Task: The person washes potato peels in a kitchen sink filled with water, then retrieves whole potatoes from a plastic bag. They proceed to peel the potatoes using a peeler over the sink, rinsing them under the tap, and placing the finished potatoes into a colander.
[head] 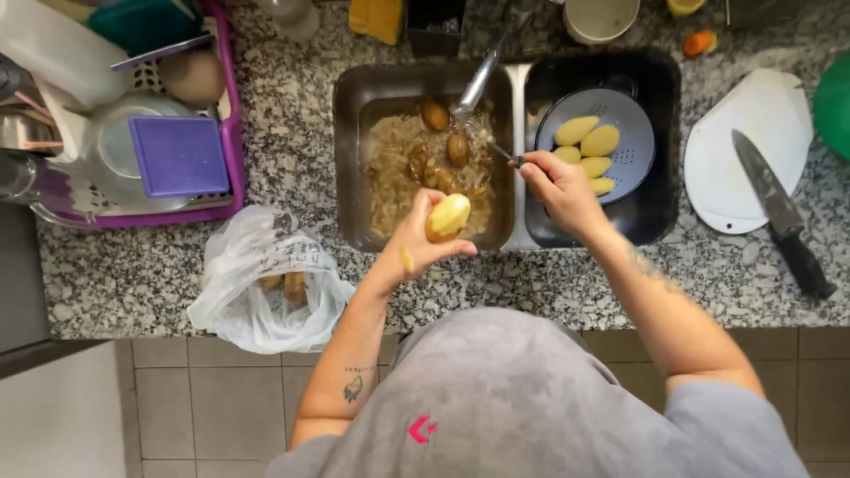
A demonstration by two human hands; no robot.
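**Half-peeled potato held over the left sink basin**

A yellow, partly peeled potato (448,217) is gripped in the left hand (414,243), the fingers closed around its lower end. Just beyond that grip, brown unpeeled potatoes (445,146) are seen lying among pale peelings in the steel left sink basin (354,159). A small dark-handled peeling tool (507,156) is pinched in the closed right hand (558,186), near the held potato but apart from it. Directly behind the right hand, peeled yellow potatoes (589,150) are heaped in a dark round colander (633,133). Further right of this grip, a black-handled kitchen knife (779,212) is laid on a white cutting board (717,177). Left of the left wrist, a white plastic bag (257,274) is set on the speckled granite counter (283,115)
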